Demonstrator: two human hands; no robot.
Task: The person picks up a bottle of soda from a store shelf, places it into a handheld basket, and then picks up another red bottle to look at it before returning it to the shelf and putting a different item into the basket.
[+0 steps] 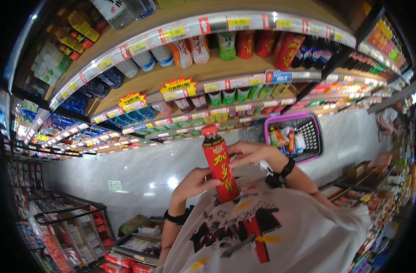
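A red plastic drink bottle (220, 167) with a red cap and yellow characters is held nearly upright in front of my chest. My left hand (196, 184) grips its lower left side, the thumb lying across the label. On the other side, my right hand (250, 153) holds the bottle higher up, fingers against the label. Both wrists wear black bands. Behind the bottle is the edge of a drinks shelf, with red bottles (246, 44) like this one standing on an upper level.
A shopping basket with a purple rim (266, 131) stands on the grey floor (143, 174), holding several packaged goods. Shelf rails with price tags (174, 32) curve across the top. Racks and boxes (75, 235) of packaged goods stand at lower left, and more stacked goods at right.
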